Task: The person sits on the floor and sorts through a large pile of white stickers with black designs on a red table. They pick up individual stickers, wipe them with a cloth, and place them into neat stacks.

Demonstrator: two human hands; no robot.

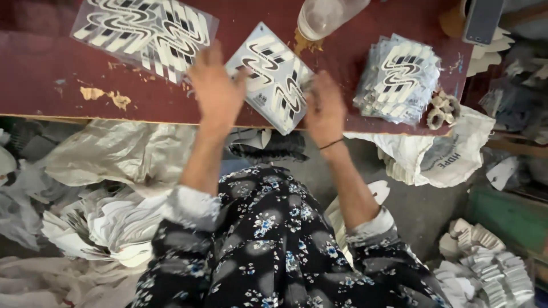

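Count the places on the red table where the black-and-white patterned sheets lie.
3: a large sheet at the far left, one sheet between the left hand and right hand, and a stack at the right. The stack's number is hidden.

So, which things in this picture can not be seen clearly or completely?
All in the head view:
- Left hand and right hand: motion-blurred; fingers on the patterned sheet cannot be made out.
- Plastic bottle: cut off by the top edge.
- Large patterned sheet: top cut off by the edge.
- Dark flat object: cut by the edge, kind unclear.
- Small pale pieces beside the stack: too small to identify.
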